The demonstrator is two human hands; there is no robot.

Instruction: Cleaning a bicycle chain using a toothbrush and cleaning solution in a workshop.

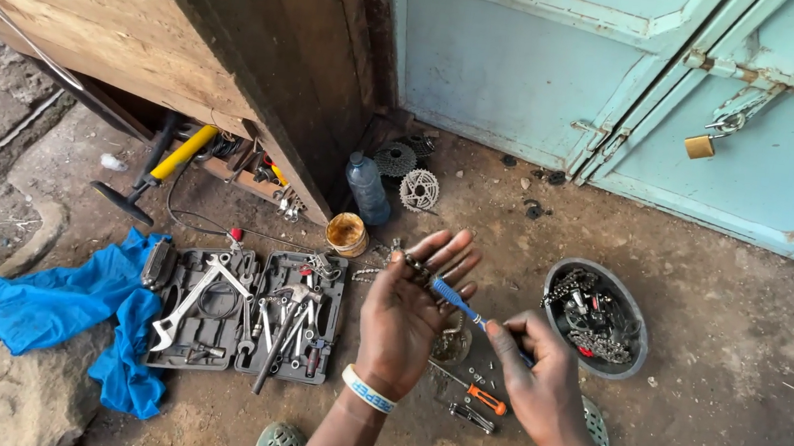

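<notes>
My left hand (408, 308) is raised palm up, fingers spread, with a short length of dark bicycle chain (410, 262) draped over the fingers. My right hand (538, 376) grips a small blue-handled screwdriver (458, 300), whose handle end points toward the chain on my left fingers. A white wristband sits on my left wrist. Below my hands on the dirt lie an orange-handled screwdriver (477, 394) and small metal parts.
An open grey tool case (245, 310) with wrenches lies left, beside a blue cloth (73, 307). A round metal bowl (593, 317) of chain stands right. A plastic bottle (368, 189), sprockets (419, 190), a small tub (348, 234), a yellow pump (167, 164) and padlocked blue doors (700, 145) lie behind.
</notes>
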